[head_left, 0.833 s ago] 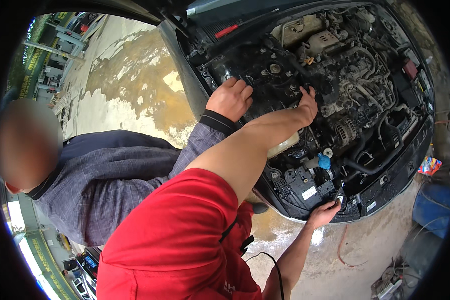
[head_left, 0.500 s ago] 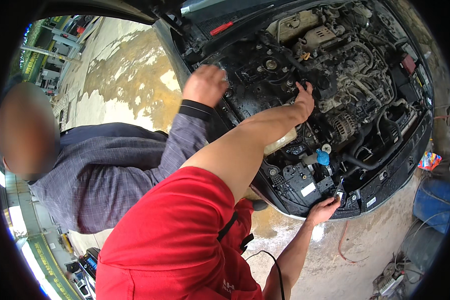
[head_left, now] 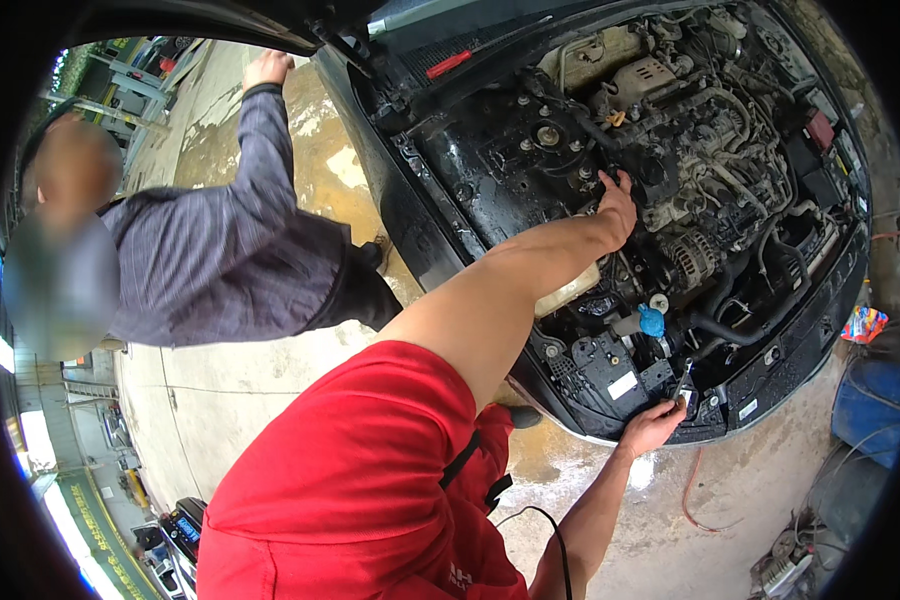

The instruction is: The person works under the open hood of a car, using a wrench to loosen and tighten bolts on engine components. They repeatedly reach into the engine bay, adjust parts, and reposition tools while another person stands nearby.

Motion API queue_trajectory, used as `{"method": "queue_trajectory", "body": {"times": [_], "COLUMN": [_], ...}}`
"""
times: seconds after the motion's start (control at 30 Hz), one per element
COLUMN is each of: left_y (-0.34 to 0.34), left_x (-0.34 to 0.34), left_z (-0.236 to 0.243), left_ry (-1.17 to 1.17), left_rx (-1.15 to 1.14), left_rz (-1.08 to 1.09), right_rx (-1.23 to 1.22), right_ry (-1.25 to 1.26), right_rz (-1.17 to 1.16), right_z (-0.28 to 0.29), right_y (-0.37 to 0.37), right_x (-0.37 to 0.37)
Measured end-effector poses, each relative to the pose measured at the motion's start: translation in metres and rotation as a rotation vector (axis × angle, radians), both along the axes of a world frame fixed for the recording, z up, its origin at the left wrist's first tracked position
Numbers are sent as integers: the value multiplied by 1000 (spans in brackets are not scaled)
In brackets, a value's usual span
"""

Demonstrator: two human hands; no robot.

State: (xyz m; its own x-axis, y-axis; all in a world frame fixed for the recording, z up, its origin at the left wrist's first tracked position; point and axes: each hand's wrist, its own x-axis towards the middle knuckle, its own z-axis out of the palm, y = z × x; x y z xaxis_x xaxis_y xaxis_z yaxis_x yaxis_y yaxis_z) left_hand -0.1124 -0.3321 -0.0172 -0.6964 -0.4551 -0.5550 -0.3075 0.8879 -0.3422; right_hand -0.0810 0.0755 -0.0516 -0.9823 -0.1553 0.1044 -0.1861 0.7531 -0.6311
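Patchy, stained concrete floor (head_left: 205, 400) surrounded a black car (head_left: 405, 205) with its bonnet raised. At its front edge the right grip (head_left: 652, 428) was closed around a slim, silvery-shafted tool (head_left: 685, 384); the left grip (head_left: 618, 208) reached beside the grimy grey metal engine (head_left: 705, 150), its hold impossible to tell. Feeling for or steadying a part seemed the step in hand; the next move likely called for careful fingertips. Between both grips sat a bright blue plastic cap (head_left: 651, 320); farther out, a red-handled screwdriver (head_left: 449, 65) lay near the windscreen.
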Motion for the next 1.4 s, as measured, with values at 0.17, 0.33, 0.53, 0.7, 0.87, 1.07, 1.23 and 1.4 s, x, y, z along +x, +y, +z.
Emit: {"method": "queue_trajectory", "body": {"times": [0.17,0.33,0.53,0.7,0.87,1.07,1.23,1.4], "left_y": [-3,4,6,6,3,4,5,2], "left_x": [1,13,6,3,2,12,9,12], "left_z": [-8,7,33,15,6,23,26,12], "left_ry": [-20,18,-114,-59,-39,-8,-58,19], "left_rx": [-4,-51,12,-48,-69,-10,-9,-33], "left_rz": [-64,-82,-60,-55,-67,-72,-73,-73], "right_rx": [-10,-25,4,-8,-5,-18,-46,-10], "right_ry": [17,28,-25,-28,-20,13,-48,5], "right_rz": [6,13,-4,-16,-15,-5,-11,-8], "right_z": [1,3,7,6,3,-2,0,0], "right_y": [-1,-2,-2,-2,-1,0,2,1], "right_x": [1,2,2,2,1,0,0,0]}}
